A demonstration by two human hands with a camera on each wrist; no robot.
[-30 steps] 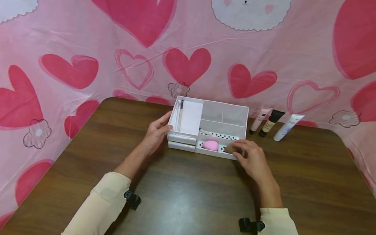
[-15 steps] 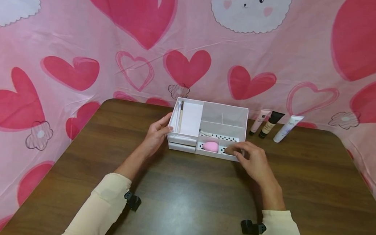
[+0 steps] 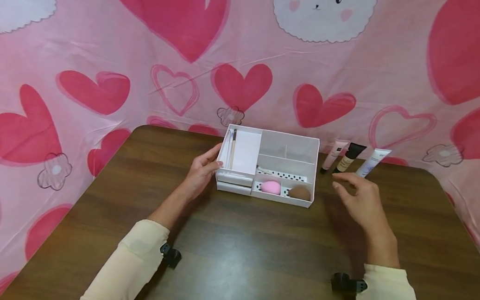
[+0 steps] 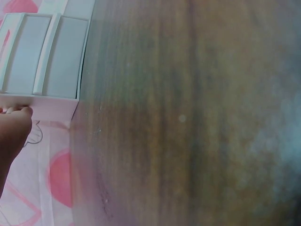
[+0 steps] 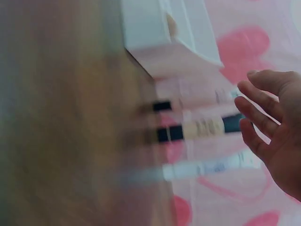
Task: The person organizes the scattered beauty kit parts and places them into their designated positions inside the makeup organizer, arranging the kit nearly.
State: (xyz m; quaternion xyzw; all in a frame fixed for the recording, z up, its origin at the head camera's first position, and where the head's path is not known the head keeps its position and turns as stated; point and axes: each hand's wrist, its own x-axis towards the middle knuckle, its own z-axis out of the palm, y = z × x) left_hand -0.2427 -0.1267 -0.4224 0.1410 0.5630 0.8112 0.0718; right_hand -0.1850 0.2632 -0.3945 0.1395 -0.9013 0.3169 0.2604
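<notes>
A white desktop organizer (image 3: 289, 144) stands on the table. My left hand (image 3: 199, 174) holds its left side, the thumb at the front corner; in the left wrist view that hand (image 4: 14, 129) is partly cut off. In the organizer's front compartments sit a pink makeup sponge (image 3: 271, 187) and a brown makeup sponge (image 3: 299, 193). To the right of the organizer, my right hand (image 3: 363, 200) hovers with loosely bent fingers and nothing in them. Just beyond it stand a pink tube (image 3: 334, 155), a beige tube with a black cap (image 3: 350, 157) and a white tube (image 3: 374, 162).
Slim brushes (image 3: 233, 149) lie in the organizer's left tray, above two small drawers (image 3: 234, 183). A pale slender item (image 3: 263, 170) lies in the middle compartment. The brown wooden table (image 3: 233, 252) ends at a pink heart-print cloth (image 3: 247, 39) behind.
My right hand has let go of the brown sponge, which now sits in the right front compartment, and has moved right towards the tubes. The left hand stays at the organizer.
</notes>
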